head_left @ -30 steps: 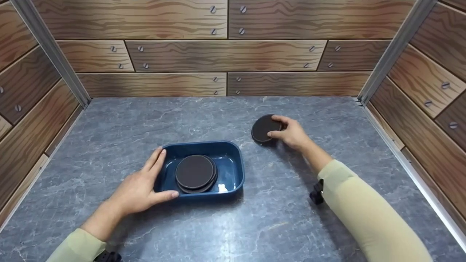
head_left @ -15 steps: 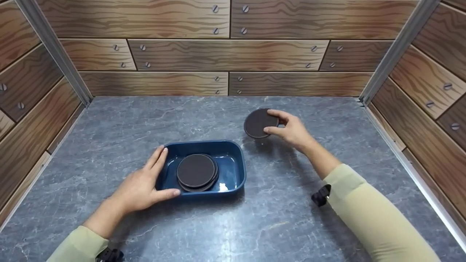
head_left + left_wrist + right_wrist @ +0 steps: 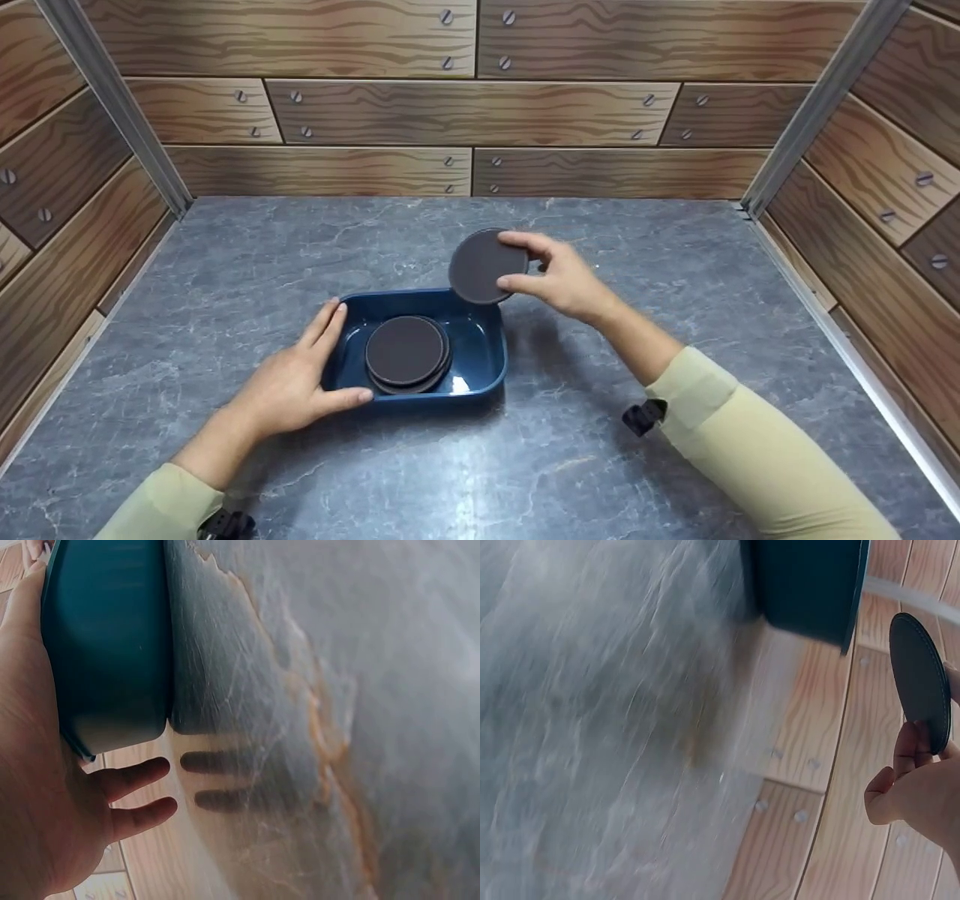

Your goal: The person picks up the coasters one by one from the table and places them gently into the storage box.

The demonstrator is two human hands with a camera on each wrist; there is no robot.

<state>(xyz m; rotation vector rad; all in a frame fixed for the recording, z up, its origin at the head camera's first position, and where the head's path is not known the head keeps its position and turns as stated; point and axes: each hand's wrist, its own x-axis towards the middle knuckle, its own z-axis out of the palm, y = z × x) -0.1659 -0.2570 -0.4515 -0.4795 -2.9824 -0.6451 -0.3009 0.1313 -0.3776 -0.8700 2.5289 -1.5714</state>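
Observation:
My right hand (image 3: pixel 566 281) pinches a round dark-brown coaster (image 3: pixel 484 264) at its right edge, thumb on the near side and fingers at the far side. The coaster is raised and overlaps the far right corner of a blue rectangular tray (image 3: pixel 480 360) in the head view. Stitching runs along the edge of the held coaster (image 3: pixel 917 679) in the right wrist view. Inside the tray lies a small stack of similar coasters (image 3: pixel 405 351), left of its middle. My left hand (image 3: pixel 289 382) rests against the tray's left end, fingers straight, thumb along the near rim.
The tray stands on a grey marbled tabletop (image 3: pixel 637 240). Wood-patterned panels (image 3: pixel 472 112) rise at the back and both sides, with metal posts (image 3: pixel 810 105) at the back corners. A dark wrist camera (image 3: pixel 645 416) hangs under the right sleeve.
My right hand has lifted the coaster off the tabletop and carried it left to the tray's far right corner. The left hand and the tray stay in place.

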